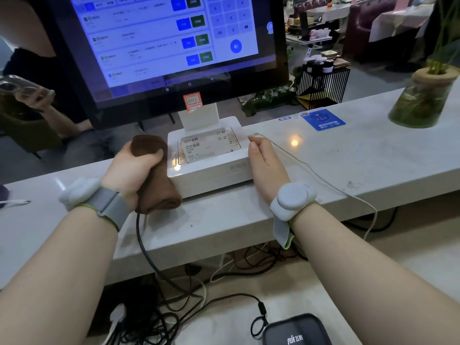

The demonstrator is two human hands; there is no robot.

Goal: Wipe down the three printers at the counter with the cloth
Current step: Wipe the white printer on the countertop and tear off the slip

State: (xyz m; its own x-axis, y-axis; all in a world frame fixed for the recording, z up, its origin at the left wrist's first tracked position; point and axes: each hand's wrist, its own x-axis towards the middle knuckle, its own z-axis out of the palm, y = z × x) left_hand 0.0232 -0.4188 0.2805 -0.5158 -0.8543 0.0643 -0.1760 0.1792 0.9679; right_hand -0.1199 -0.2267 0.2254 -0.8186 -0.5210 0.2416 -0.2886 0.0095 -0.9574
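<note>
A white receipt printer (211, 170) sits on the pale counter (348, 165) under a large touchscreen, with a printed receipt (206, 145) lying on its lid. My left hand (132, 170) is shut on a rolled brown cloth (154, 175), held against the printer's left side. My right hand (266, 165) rests flat against the printer's right side, fingers together, holding nothing. Only this one printer is in view.
The touchscreen (161, 41) looms over the printer. A thin white cable (311, 170) trails across the counter to the right. A plant in a glass vase (423, 100) stands at far right. A person's hand with a phone (25, 90) is at left. Tangled cables (174, 307) and a black pouch (296, 332) lie below.
</note>
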